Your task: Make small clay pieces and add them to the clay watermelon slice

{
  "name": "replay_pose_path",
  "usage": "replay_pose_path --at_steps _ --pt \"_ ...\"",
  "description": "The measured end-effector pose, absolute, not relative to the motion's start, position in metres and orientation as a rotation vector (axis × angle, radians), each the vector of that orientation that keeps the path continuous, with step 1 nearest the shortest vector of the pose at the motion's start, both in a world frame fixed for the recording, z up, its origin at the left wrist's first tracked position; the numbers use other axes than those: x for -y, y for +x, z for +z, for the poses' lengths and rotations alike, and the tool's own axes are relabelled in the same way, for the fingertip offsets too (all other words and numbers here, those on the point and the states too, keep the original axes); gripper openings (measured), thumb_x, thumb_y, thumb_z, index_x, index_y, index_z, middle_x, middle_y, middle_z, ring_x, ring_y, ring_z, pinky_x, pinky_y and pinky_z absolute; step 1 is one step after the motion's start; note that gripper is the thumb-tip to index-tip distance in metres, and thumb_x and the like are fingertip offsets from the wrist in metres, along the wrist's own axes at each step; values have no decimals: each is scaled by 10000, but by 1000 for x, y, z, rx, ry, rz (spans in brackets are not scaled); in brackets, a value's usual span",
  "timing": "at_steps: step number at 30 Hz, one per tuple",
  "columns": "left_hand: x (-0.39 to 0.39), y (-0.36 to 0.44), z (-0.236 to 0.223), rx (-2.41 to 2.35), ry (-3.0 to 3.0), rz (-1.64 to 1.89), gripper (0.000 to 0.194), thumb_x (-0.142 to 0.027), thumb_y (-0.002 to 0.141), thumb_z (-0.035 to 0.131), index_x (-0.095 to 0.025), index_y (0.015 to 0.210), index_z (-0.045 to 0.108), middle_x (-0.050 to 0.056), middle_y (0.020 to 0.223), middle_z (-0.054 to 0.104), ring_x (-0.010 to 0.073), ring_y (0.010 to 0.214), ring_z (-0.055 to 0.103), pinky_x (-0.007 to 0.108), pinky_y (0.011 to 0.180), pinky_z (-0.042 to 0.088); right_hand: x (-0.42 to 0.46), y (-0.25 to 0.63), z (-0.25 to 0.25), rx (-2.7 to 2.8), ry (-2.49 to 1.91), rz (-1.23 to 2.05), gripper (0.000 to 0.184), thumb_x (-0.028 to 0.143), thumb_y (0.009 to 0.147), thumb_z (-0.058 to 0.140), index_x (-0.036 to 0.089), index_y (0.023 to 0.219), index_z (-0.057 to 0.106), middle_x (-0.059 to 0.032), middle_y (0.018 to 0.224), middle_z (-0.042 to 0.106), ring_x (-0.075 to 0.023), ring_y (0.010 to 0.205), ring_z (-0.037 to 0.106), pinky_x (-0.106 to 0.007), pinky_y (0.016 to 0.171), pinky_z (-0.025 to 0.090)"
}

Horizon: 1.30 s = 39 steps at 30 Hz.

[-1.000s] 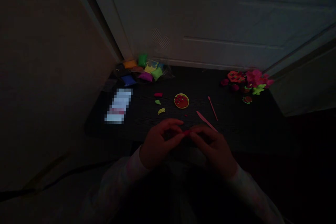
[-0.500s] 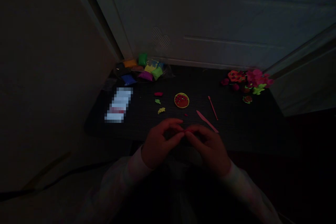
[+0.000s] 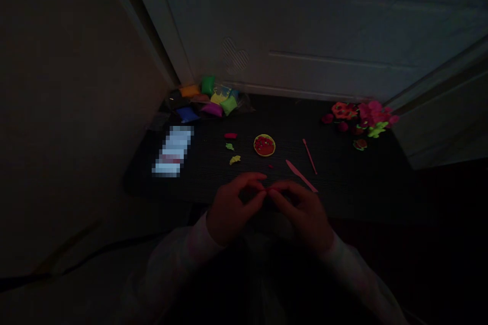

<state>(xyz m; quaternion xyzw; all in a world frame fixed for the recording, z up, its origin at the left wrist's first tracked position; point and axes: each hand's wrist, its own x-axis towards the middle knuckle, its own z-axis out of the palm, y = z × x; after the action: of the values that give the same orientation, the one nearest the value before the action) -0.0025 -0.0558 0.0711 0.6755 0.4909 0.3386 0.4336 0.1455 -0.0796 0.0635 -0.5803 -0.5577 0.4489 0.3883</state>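
Observation:
My left hand (image 3: 234,205) and my right hand (image 3: 301,210) meet fingertip to fingertip over the near edge of the dark table. Between their pinched fingers is a small bit of red clay (image 3: 268,189), mostly covered by the fingertips. Just beyond lies a tiny red crumb of clay (image 3: 270,166). Farther back sits a round clay piece (image 3: 264,145) with a yellow rim, a red middle and small bits on top. Left of it lie a red clay lump (image 3: 231,135), a green clay bit (image 3: 229,147) and a yellow clay bit (image 3: 235,160).
To the right lie a pink plastic knife (image 3: 301,176) and a thin pink stick tool (image 3: 310,156). Colourful clay packets (image 3: 211,101) are heaped at the back left, behind a pixelated bright panel (image 3: 173,151). Clay figures (image 3: 366,117) crowd the back right. A white panelled door (image 3: 282,25) stands behind the table.
The view shifts very slightly. Both hands stay in nearly the same place, fingertips still together on the red clay.

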Motion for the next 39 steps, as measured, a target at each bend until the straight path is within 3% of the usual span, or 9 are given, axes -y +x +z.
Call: replay_pose_path --at_steps 24,31,39 --pt "53 -6 68 -1146 1607 779 213 -191 713 544 -193 924 576 -18 761 626 103 701 582 212 645 460 78 152 62 1208 -1441 1404 143 335 698 577 197 721 604 27 690 604 -98 657 531 -217 611 408" --pt "54 -5 65 -1116 2032 993 257 -217 678 607 -165 929 589 37 854 591 139 806 538 273 715 452 77 148 65 1079 -1398 1497 148 334 683 594 187 697 600 26 685 607 -91 652 532 -211 620 408" --pt "52 -3 59 -1091 2281 1142 107 -184 712 578 -164 807 623 28 773 593 136 787 511 288 721 450 77 147 63 996 -1382 1553 155 331 673 604 177 687 594 30 639 590 -84 619 525 -204 595 408"
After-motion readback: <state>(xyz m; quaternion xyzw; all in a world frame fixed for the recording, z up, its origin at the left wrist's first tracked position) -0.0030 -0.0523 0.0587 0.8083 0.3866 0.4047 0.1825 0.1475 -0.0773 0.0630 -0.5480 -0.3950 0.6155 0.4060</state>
